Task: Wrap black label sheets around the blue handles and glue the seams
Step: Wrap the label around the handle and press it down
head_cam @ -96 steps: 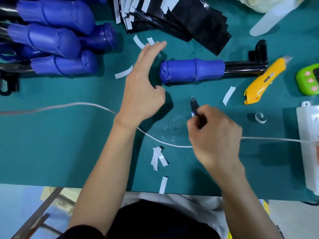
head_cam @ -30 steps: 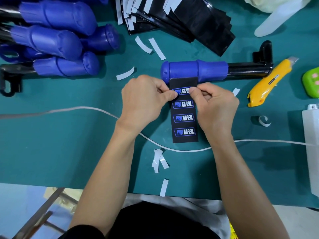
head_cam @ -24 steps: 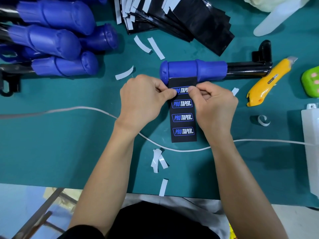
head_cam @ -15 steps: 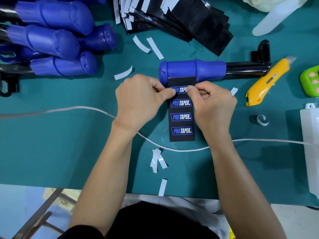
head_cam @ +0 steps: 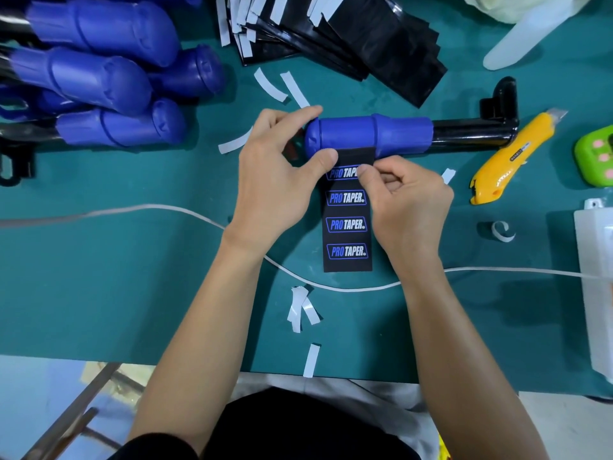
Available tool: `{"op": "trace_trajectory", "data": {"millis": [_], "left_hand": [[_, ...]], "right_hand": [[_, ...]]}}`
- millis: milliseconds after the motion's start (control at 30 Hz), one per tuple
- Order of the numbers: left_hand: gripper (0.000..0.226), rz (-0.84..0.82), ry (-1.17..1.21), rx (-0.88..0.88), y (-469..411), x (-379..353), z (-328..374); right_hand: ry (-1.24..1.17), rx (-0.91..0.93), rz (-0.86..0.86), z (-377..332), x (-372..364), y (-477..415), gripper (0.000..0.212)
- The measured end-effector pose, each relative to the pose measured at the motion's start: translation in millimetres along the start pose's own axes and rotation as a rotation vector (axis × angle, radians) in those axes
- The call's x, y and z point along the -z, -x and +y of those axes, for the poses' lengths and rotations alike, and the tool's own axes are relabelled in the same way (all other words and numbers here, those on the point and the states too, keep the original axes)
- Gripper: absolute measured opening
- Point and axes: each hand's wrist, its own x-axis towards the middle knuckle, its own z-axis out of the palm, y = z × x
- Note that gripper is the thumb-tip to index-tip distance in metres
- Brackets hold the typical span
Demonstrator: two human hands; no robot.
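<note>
A blue handle [head_cam: 368, 136] on a black bar [head_cam: 471, 132] lies across the green table. A black label sheet [head_cam: 347, 224] printed "PRO TAPER" lies flat below it, its top edge tucked against the handle's near side. My left hand [head_cam: 272, 174] cups the handle's left end, forefinger over the top and thumb pressing the sheet's top left corner. My right hand [head_cam: 404, 200] has curled fingers, its thumb pinching the sheet's top right edge just under the handle.
Several blue handles [head_cam: 99, 94] are piled at the back left. A stack of black sheets [head_cam: 358, 31] lies at the back. A yellow utility knife [head_cam: 510, 157] and a green object [head_cam: 597, 157] sit right. A white cable [head_cam: 132, 210] crosses the table among white backing strips [head_cam: 302, 310].
My left forefinger has stretched out over the handle's left end and its thumb moved up to the sheet's top edge. The sheet and the right hand have hardly moved.
</note>
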Motion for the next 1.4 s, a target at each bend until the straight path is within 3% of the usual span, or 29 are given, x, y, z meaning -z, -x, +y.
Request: {"op": "trace_trajectory", "data": {"millis": [300, 467, 567, 667, 733, 1100, 1400], "left_hand": [[0.049, 0.011, 0.046, 0.001, -2, -2, -2], [0.049, 0.007, 0.051, -0.011, -2, -2, -1], [0.049, 0.022, 0.042, -0.013, -3, -3, -2], [0.049, 0.021, 0.043, -0.016, -2, -2, -2], [0.048, 0.011, 0.056, -0.015, -2, -2, -1], [0.046, 0.009, 0.104, 0.021, -4, -3, 2], [0.042, 0.049, -0.023, -0.03, 2, -10, 12]], "right_hand": [[0.049, -0.015, 0.072, -8, 3, 7, 0.018], [0.14, 0.129, 0.311, -19, 21, 9, 0.011], [0.255, 0.365, 0.185, -20, 25, -4, 0.043], [0.273, 0.323, -0.078, -20, 20, -21, 0.062], [0.274, 0.316, -0.133, -16, 15, -26, 0.059], [0.188, 0.372, -0.077, -8, 10, -32, 0.04], [0.171, 0.408, -0.049, -1, 10, -35, 0.036]]}}
